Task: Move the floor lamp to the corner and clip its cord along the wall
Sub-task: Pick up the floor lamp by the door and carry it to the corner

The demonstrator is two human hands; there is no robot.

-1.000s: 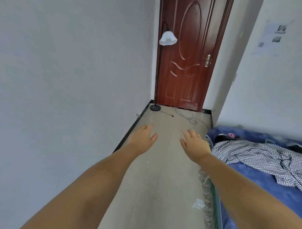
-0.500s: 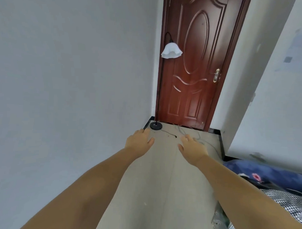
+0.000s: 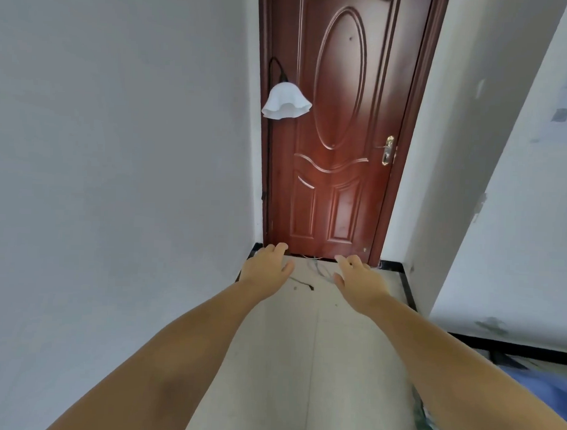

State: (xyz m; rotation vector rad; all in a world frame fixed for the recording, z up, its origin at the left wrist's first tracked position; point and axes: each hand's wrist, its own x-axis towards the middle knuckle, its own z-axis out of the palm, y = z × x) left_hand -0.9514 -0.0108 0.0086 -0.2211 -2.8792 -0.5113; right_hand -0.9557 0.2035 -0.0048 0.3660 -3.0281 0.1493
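Note:
The floor lamp stands in the far left corner beside the door: a white bell-shaped shade [image 3: 286, 101] hangs from a thin black curved pole [image 3: 267, 169]. Its base is hidden behind my left hand [image 3: 267, 265]. A dark cord [image 3: 302, 283] trails over the floor between my hands, and a pale tangle of cord [image 3: 320, 270] lies by the door sill. My right hand [image 3: 358, 280] reaches forward to the right of the cord. Both hands are held out, palms down, fingers apart, holding nothing.
A dark red wooden door [image 3: 340, 126] with a brass handle [image 3: 387, 151] closes the end of the narrow passage. White walls stand on both sides, with black skirting [image 3: 407, 288] along the floor. A blue bed edge [image 3: 546, 389] shows at the lower right.
I have come closer to the door and the lamp, which now look larger. My left hand now covers the lamp base. The bed has mostly slipped out of view.

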